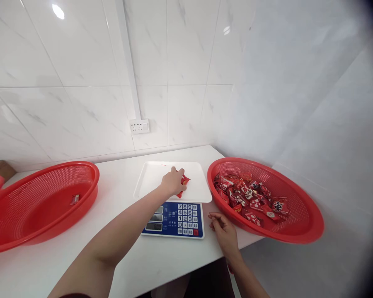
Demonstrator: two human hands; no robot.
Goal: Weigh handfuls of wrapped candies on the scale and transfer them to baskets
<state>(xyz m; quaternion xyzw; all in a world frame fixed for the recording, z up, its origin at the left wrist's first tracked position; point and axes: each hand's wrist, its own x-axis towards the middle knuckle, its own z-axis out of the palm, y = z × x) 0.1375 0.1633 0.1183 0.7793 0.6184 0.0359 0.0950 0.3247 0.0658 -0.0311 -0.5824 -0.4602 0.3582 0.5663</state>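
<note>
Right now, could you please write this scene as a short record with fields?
Left hand: touching red packaging over white tray
Right hand: loosely curled, between scale panel and right basket; no held item visible
Scale panel: blue, partly hidden by left forearm
Right basket: red, many red packets
Left basket: red, one small packet visible

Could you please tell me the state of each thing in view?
Left hand: touching red packet
Right hand: loosely curled
Scale displays: too blurred to read
Right basket: partly filled with packets
Large left basket: small packet inside
Wall socket: nothing plugged in
</note>
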